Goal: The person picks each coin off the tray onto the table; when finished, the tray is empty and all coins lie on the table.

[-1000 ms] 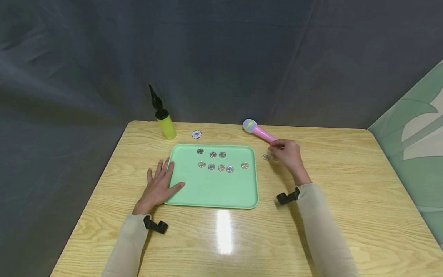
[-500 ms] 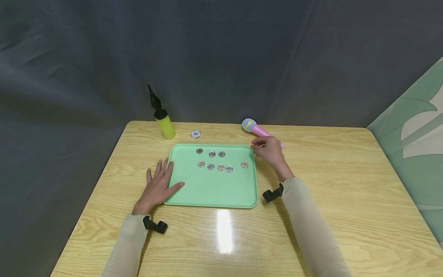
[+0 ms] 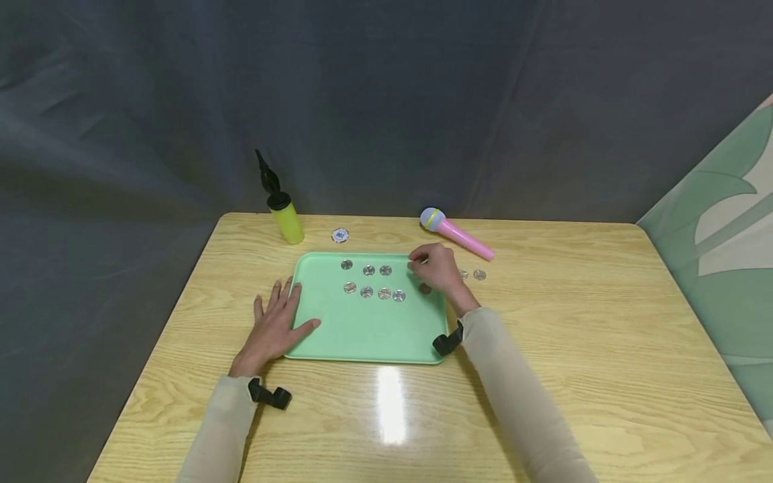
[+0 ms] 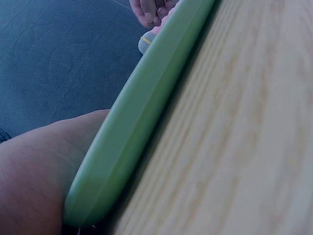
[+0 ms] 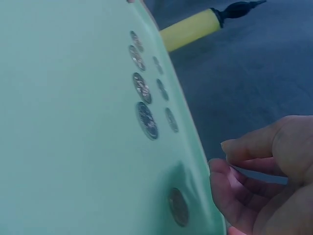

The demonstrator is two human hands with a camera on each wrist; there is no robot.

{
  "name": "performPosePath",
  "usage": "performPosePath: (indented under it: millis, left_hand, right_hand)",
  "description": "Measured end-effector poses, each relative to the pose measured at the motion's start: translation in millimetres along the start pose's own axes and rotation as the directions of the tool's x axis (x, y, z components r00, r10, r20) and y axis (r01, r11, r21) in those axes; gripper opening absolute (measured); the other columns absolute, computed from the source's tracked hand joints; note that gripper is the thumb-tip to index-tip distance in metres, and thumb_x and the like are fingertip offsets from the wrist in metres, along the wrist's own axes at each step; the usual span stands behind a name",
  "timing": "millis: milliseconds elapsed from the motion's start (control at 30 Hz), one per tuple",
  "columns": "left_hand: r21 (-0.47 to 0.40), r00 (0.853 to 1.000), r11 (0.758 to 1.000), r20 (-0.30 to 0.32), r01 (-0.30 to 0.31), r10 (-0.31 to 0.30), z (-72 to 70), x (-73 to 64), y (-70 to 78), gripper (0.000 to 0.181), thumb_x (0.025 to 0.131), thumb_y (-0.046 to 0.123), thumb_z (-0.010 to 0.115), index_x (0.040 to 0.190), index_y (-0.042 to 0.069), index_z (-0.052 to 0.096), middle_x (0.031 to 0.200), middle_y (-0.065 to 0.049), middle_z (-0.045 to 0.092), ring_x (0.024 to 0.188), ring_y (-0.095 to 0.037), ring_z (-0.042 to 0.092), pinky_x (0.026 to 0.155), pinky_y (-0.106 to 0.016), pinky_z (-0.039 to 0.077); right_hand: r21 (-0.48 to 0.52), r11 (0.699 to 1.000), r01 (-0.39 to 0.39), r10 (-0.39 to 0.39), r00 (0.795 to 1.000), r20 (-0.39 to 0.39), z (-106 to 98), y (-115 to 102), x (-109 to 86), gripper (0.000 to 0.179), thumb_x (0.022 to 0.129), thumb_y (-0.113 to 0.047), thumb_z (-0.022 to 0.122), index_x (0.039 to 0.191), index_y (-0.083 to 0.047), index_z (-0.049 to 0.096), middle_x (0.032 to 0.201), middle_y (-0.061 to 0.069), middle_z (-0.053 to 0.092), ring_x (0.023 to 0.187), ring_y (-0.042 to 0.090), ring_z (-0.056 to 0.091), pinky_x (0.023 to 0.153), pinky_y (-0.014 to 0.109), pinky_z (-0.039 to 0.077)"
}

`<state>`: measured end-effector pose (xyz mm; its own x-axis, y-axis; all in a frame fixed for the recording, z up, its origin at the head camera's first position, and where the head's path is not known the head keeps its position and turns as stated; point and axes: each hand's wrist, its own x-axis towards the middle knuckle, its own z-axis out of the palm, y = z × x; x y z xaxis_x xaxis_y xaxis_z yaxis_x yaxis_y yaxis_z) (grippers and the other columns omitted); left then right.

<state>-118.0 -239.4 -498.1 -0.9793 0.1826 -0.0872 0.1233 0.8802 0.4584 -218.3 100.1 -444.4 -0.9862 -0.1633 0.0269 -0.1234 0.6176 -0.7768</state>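
Note:
My left hand (image 3: 273,329) lies flat with fingers spread over the left rim of a mint-green tray (image 3: 368,335), its thumb reaching onto the tray. Over the tray's back right part, my right hand (image 3: 436,268) pinches a coin between thumb and fingertips; little more than its thin edge shows. Beneath that hand a coin (image 5: 179,206) lies on the tray, partly covered in the head view. Several silvery coins (image 3: 366,292) lie farther left on the tray in two rough rows. Two more coins (image 3: 480,274) are on the table just right of it.
A pink toy microphone (image 3: 465,239) with a lilac head lies behind the tray's right corner. Behind the left part are a white poker chip (image 3: 340,235) and a yellow balloon pump (image 3: 288,223) with a black nozzle. Dark cloth (image 3: 386,107) hangs beyond the wooden table (image 3: 604,322).
My right hand has moved left from the table coins, across the tray's right rim, to above the tray. Two table coins now show beside it. My left hand stays in place.

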Motion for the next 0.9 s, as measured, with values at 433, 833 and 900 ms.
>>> performPosePath:
  millis: [433, 833, 900]
  left_hand:
    - [0.003, 1.0, 1.0, 0.008, 0.009, -0.009, -2.2, -1.7, 0.6, 0.095, 0.095, 0.058, 0.055, 0.161, 0.004, 0.012, 0.17, -0.02, 0.004, 0.157, -0.043, -0.004, 0.118, -0.071, -0.01]
    - [-0.005, 1.0, 1.0, -0.006, 0.001, -0.001, -1.0, -1.8, 2.1, 0.094, 0.096, 0.056, 0.056, 0.16, 0.003, 0.014, 0.169, -0.02, 0.006, 0.157, -0.043, -0.004, 0.118, -0.072, -0.009]
    - [-0.006, 1.0, 1.0, -0.009, 0.0, 0.0, -0.8, -1.6, 2.6, 0.094, 0.095, 0.056, 0.056, 0.16, 0.003, 0.014, 0.169, -0.02, 0.006, 0.157, -0.043, -0.004, 0.118, -0.072, -0.009]
  right_hand:
    - [-0.04, 0.998, 0.039, -0.037, 0.998, 0.046, 24.6, 0.5, 9.5, 0.019, 0.087, -0.006, 0.07, 0.103, 0.001, 0.076, 0.099, 0.017, 0.077, 0.09, 0.026, 0.071, 0.079, 0.033, 0.058]
    - [-0.096, 0.995, 0.033, -0.025, 0.996, 0.086, 39.8, -7.1, 13.6, 0.023, 0.085, -0.007, 0.076, 0.107, -0.001, 0.076, 0.107, 0.015, 0.076, 0.101, 0.028, 0.07, 0.092, 0.04, 0.057]
    - [-0.102, 0.994, 0.037, -0.028, 0.996, 0.086, 42.3, -8.4, 14.4, 0.023, 0.085, -0.009, 0.077, 0.107, -0.002, 0.076, 0.107, 0.015, 0.076, 0.101, 0.028, 0.07, 0.093, 0.04, 0.057]
